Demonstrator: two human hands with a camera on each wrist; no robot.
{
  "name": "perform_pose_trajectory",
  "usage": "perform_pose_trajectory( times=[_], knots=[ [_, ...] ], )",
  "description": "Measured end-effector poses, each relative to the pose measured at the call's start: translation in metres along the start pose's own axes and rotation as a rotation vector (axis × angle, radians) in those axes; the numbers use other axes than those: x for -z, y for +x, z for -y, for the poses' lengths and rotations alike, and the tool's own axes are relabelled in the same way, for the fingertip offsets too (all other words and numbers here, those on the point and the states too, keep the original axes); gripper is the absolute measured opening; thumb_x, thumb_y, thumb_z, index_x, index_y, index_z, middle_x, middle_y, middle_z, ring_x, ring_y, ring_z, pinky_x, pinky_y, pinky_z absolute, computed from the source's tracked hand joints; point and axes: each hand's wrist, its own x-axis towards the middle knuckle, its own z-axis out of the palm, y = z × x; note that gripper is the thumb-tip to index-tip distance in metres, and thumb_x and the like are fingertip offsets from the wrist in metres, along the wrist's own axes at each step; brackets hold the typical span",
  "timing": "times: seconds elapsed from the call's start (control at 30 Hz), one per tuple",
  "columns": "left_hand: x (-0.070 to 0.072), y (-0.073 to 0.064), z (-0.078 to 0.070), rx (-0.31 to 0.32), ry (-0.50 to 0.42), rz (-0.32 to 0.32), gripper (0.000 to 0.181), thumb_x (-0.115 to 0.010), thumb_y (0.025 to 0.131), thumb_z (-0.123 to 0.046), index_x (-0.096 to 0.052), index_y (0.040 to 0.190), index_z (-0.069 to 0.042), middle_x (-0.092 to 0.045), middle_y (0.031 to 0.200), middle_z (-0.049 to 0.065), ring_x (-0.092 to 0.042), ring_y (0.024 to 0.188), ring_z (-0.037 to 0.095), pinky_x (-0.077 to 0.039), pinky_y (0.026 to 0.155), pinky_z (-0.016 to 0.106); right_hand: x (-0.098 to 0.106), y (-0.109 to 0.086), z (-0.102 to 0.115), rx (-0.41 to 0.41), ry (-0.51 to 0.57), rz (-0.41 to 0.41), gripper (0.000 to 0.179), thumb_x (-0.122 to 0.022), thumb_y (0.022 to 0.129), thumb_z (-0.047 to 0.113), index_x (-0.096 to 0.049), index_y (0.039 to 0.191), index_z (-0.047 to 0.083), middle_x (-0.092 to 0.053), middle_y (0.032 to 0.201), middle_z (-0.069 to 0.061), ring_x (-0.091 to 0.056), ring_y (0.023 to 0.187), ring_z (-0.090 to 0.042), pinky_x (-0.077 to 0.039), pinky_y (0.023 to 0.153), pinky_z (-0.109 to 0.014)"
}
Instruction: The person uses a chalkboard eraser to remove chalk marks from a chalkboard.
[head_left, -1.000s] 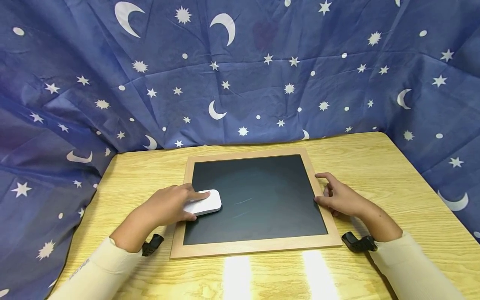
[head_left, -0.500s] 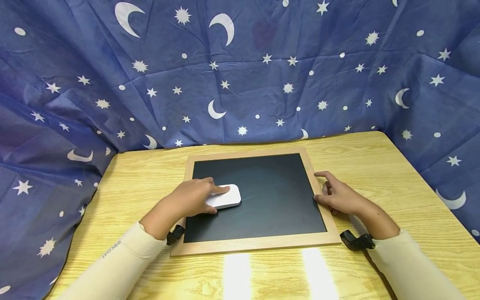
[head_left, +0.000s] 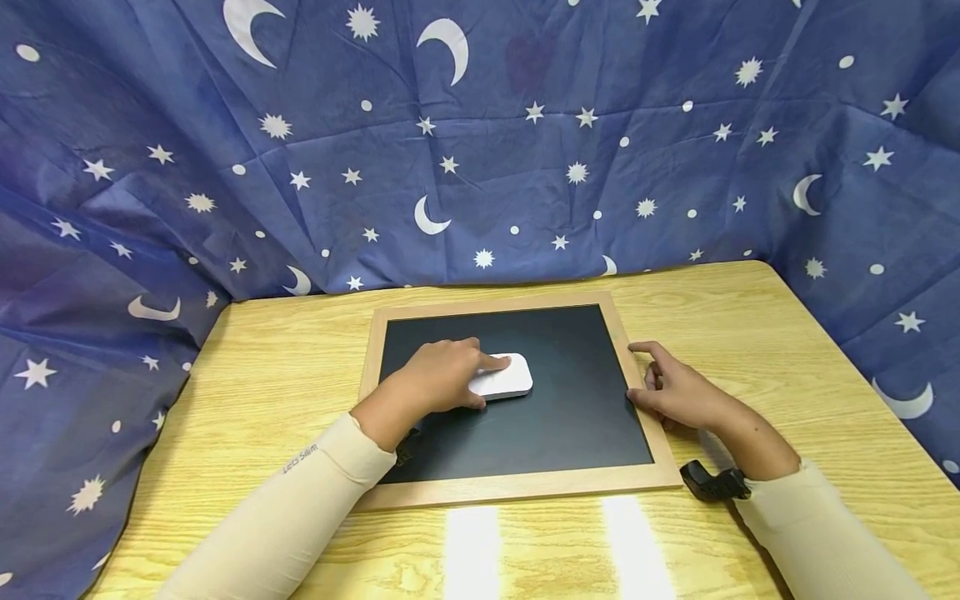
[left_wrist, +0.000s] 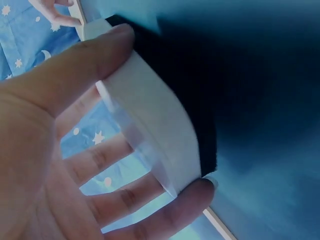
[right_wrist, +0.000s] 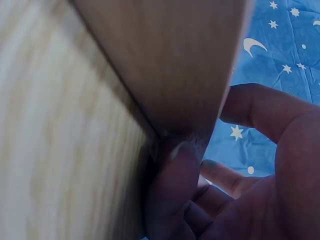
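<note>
The left hand [head_left: 442,379] grips the white eraser [head_left: 504,379] near the middle of the board [head_left: 555,442]. From the head, one finger shows stretched along the eraser's top and the thumb at its near side. The left wrist view adds the rest: the thumb lies along one long side, other fingers spread across the back, a fingertip bends over the far edge, and a black pad [left_wrist: 202,135] shows beneath the white body.

The right hand [head_left: 678,396] holds the board's right edge, its fingers bent. The head view shows thumb and forefinger apart at the wooden frame [head_left: 510,487]; only the right wrist view shows a fingertip low against the frame's side, where it meets the surface [head_left: 300,350]. Whether that tip reaches underneath is hidden.

The board lies flat, slightly askew. Cream sleeves [head_left: 277,508] cover both forearms, and a black mount [head_left: 712,483] sits under the right wrist. Behind hangs a blue curtain [head_left: 487,150] with white moons and stars.
</note>
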Motion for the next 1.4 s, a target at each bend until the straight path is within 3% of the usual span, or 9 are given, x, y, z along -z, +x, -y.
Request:
perform_pose_trajectory(
  times=[0.27,0.67,0.83,1.1,1.4],
  knots=[
    [-0.007,-0.013,0.003,0.038,0.035,-0.039,0.07,-0.084,0.081,-0.037,-0.053,0.144,-0.039,-0.064,0.11,0.005,-0.066,0.096,0.024,-0.054,0.078,0.046,-0.001,0.002,-0.001,-0.004,0.003,0.016,0.08,-0.067,0.094,0.016,-0.018,0.156,0.004,-0.049,0.083,-0.011,-0.053,0.055,-0.019,-0.049,0.049,-0.035],
    [-0.008,-0.074,0.043,0.136,0.059,-0.065,0.07,-0.087,0.076,-0.031,-0.059,0.14,-0.035,-0.064,0.106,0.004,-0.065,0.086,0.024,-0.052,0.066,0.041,-0.002,0.002,0.001,-0.026,-0.014,0.008,0.08,-0.067,0.094,0.017,-0.019,0.156,0.006,-0.05,0.083,-0.012,-0.054,0.057,-0.02,-0.049,0.05,-0.036],
    [-0.003,-0.089,0.05,0.156,0.039,-0.052,0.07,-0.089,0.074,-0.029,-0.062,0.138,-0.033,-0.063,0.099,0.003,-0.062,0.081,0.02,-0.049,0.063,0.039,-0.002,0.003,0.001,-0.026,-0.009,0.004,0.081,-0.068,0.094,0.018,-0.019,0.157,0.006,-0.05,0.084,-0.011,-0.053,0.057,-0.02,-0.048,0.05,-0.036],
    [0.003,-0.086,0.051,0.14,0.024,-0.037,0.069,-0.089,0.074,-0.03,-0.062,0.137,-0.031,-0.061,0.095,0.003,-0.058,0.074,0.017,-0.047,0.063,0.037,0.001,0.002,0.001,-0.022,-0.017,-0.001,0.081,-0.067,0.095,0.018,-0.018,0.157,0.006,-0.05,0.083,-0.011,-0.053,0.057,-0.019,-0.049,0.05,-0.036],
    [-0.001,-0.067,0.046,0.081,0.042,-0.063,0.069,-0.088,0.075,-0.034,-0.061,0.138,-0.031,-0.062,0.096,0.003,-0.056,0.073,0.016,-0.048,0.064,0.035,0.001,0.001,0.001,-0.007,0.004,0.019,0.08,-0.066,0.096,0.017,-0.017,0.157,0.005,-0.049,0.082,-0.01,-0.051,0.055,-0.019,-0.047,0.049,-0.035]
  ],
)
